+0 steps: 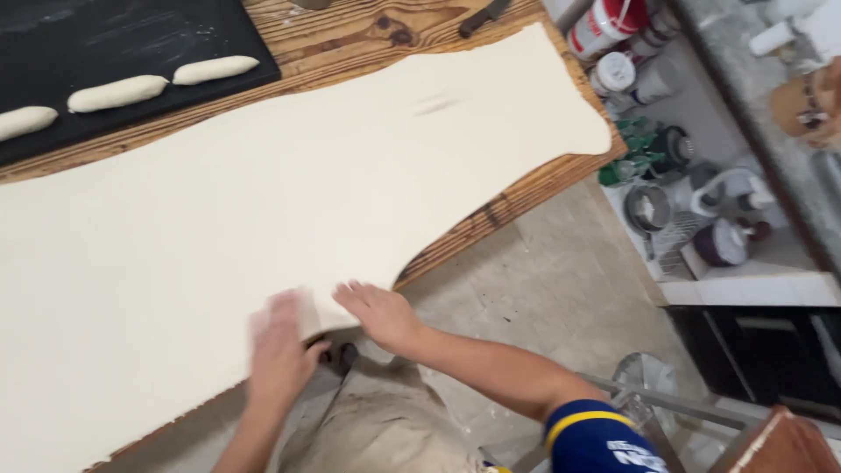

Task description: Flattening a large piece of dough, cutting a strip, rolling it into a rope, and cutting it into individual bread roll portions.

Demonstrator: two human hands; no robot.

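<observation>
A large thin sheet of pale dough (289,184) covers most of the wooden table (517,197). My left hand (280,346) lies flat and blurred on the sheet's near edge, where the dough hangs over the table. Just to its right, my right hand (378,314) presses palm down on the same edge with fingers spread. Neither hand grips anything.
A black tray (105,35) at the back left holds three shaped dough rolls (118,92). A dark-handled knife (482,16) lies at the table's far edge. Jars, cans and bottles (653,149) crowd a low shelf at right. Tiled floor lies below the table.
</observation>
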